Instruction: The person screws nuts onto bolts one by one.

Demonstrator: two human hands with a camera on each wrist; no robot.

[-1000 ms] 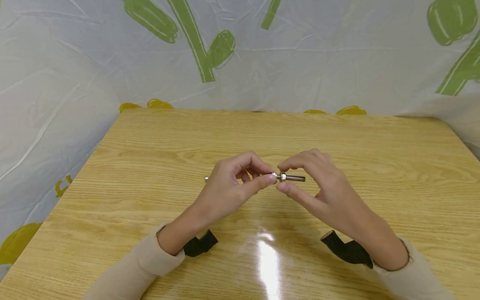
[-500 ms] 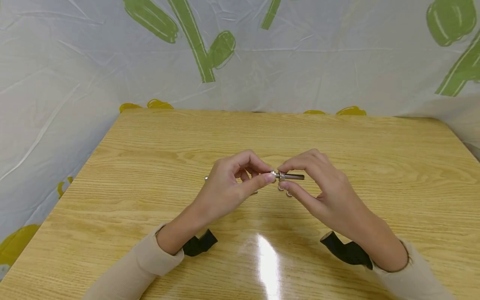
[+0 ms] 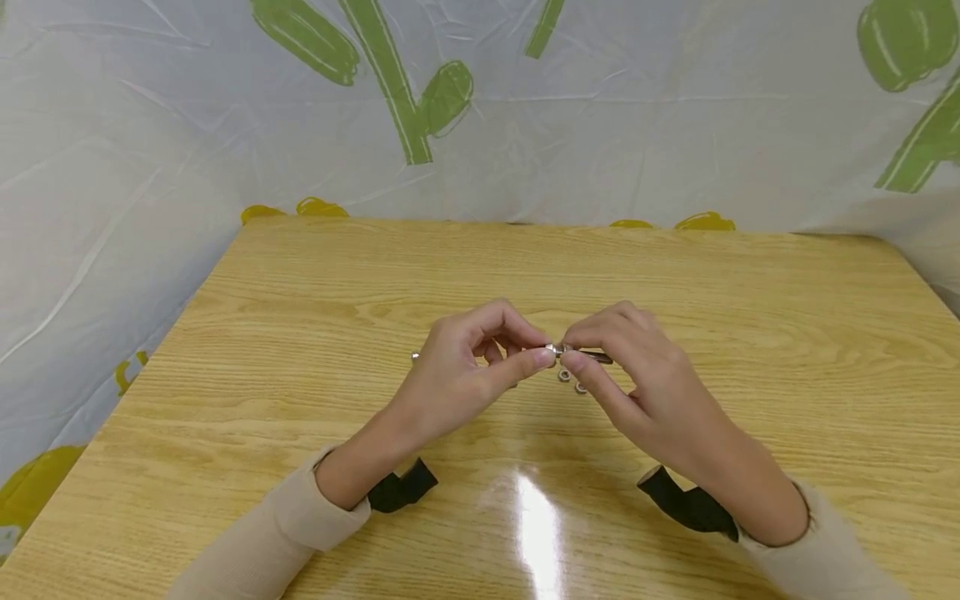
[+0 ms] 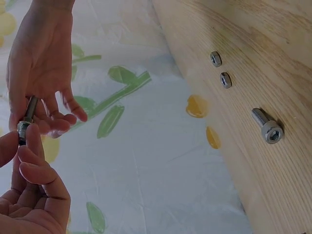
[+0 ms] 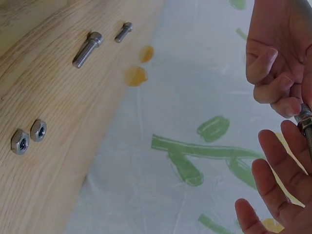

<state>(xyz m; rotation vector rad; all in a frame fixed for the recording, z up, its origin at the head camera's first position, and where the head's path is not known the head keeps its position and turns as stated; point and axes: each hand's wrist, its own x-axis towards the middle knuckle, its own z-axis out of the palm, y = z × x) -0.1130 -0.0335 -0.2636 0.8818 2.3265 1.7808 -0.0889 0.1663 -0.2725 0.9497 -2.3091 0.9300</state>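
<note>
Left hand [image 3: 456, 358] pinches one end of the held bolt [image 3: 598, 357] above the desk [image 3: 360, 275], its shank toward three o'clock in the head view, probably to steady it and bare the shank to the right hand [image 3: 643, 360]; that one pinches a nut [image 5: 305, 123] on it (fingertips partly hide the contact). Two loose nuts [image 4: 225, 80] lie at roughly five o'clock from the grip, seemingly within easy reach. One thick bolt [image 5: 87, 48] and, toward its two o'clock in the right wrist view, a thin bolt [image 5: 124, 32] rest sideways, perhaps leaving the fingers room.
</note>
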